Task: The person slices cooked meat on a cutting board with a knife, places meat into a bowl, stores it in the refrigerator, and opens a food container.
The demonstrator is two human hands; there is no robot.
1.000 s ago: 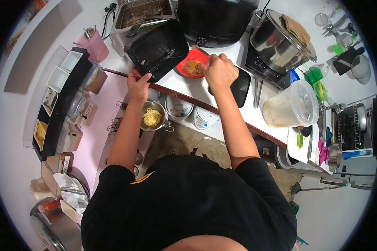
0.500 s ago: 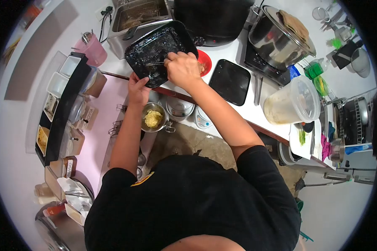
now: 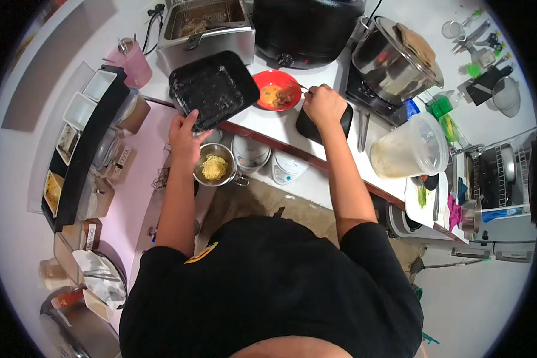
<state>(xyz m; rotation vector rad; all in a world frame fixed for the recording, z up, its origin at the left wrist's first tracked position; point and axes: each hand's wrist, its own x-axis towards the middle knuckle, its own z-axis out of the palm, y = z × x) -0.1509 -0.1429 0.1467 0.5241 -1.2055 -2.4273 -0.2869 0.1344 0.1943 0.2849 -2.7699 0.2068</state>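
Note:
My left hand (image 3: 186, 140) grips the near edge of a black rectangular tray (image 3: 212, 89), tilted above the counter. Its inside looks wet and shiny, with a few small scraps. My right hand (image 3: 326, 107) is closed on a thin metal utensil (image 3: 301, 87) that reaches over a red bowl (image 3: 276, 82); I cannot tell whether it is a fork or a spoon. Brown pieces and something yellow-orange lie in the bowl. Under my right wrist is a second black tray or lid (image 3: 307, 127), lying flat. Yellow noodles (image 3: 214, 167) sit in a metal pan (image 3: 204, 178) below my left hand.
At the back stand a fryer (image 3: 206, 51), a large black pot-like appliance (image 3: 307, 33) and a steel stockpot (image 3: 379, 59) on a cooker. A clear plastic tub (image 3: 400, 149) and tongs (image 3: 363, 128) are on the right. Condiment containers (image 3: 80, 110) line the left.
My right hand has moved right, from inside the tray to beside the red bowl, with the utensil. The tray has lowered and shifted slightly left, uncovering the bowl.

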